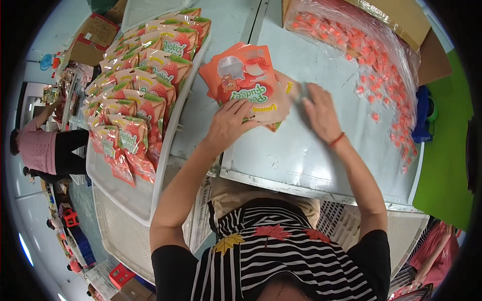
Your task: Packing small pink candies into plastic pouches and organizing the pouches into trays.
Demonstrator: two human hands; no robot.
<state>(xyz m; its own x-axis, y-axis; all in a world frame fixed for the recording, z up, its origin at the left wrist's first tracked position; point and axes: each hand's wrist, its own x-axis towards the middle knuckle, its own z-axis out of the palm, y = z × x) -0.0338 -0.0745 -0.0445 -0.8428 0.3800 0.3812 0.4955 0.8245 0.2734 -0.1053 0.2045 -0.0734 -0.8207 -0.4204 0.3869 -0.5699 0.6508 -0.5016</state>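
My left hand (230, 124) grips the near edge of an orange stand-up pouch (246, 80), the top one of a fanned stack of like pouches lying on the pale metal table (321, 150). My right hand (320, 111) lies just right of the stack with fingers spread; it is blurred, and its fingertips touch the pouch's right edge. A red band circles my right wrist.
A white tray (131, 198) at left holds rows of several filled red-and-green pouches (143, 75). A clear bag of small orange-red candies (371, 55) spreads across the table's right side, with a cardboard box (401, 17) behind. Another person (42, 150) stands at far left.
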